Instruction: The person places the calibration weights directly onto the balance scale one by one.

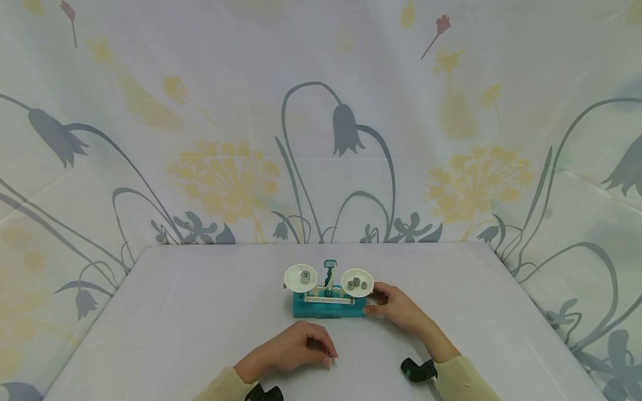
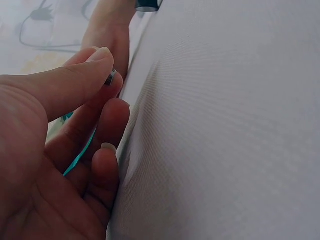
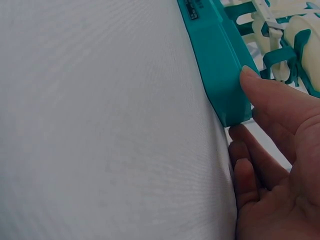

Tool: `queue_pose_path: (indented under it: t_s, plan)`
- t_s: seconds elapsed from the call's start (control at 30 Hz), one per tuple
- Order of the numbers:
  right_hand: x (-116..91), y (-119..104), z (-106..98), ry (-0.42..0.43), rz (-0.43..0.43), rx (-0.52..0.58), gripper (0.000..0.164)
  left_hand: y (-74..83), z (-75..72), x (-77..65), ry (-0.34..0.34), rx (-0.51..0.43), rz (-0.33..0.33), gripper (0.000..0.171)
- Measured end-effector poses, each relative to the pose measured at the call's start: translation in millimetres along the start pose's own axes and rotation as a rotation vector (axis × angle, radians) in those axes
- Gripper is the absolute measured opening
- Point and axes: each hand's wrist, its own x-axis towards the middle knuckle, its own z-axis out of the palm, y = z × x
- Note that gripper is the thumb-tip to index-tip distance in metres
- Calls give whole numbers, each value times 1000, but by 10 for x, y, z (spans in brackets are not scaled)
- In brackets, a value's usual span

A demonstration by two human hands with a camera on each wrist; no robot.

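A teal balance scale (image 1: 326, 312) with two white pans stands on the table. On its left pan (image 1: 293, 278) is one larger metal weight (image 1: 305, 277); the right pan (image 1: 355, 272) carries 3 smaller weights (image 1: 356, 281). In front of the base, low over the cloth, my left hand (image 1: 298, 346) pinches a tiny silvery metal weight (image 2: 110, 77) between thumb and index finger, mostly covered by the fingertips. My right hand (image 1: 401, 308) grips the right end of the base, its thumb (image 3: 260, 82) on the front side and the other fingers curled behind the end.
White cloth covers the table (image 1: 200, 301). A flower-patterned curtain (image 1: 311, 184) hangs behind and along both sides. Each wrist wears a black camera, such as the right one (image 1: 418, 370).
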Motion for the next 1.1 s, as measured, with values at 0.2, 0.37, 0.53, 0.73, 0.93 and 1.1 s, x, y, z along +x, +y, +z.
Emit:
queue_pose_path:
  t_s: [0.2,0.37,0.53,0.73,0.93,1.1]
  plan:
    - [5,20,8,1,-6,-18,60,13,-7,-5,3,-1,-6,11]
    - [11,27,6,3,-1,-12,60,21,-10,-7,5,-2,-8,12]
    - [12,25,3,-1,-12,-3,59,40,-12,-12,5,-5,-12,11]
    - [6,9,0,-11,-30,6,59,44,-19,-11,11,-5,-8,11]
    - [4,9,-2,-6,-9,6,59,47,-19,-8,14,-6,-4,11]
    - [7,16,0,0,1,-4,59,48,-21,-10,18,0,-9,11]
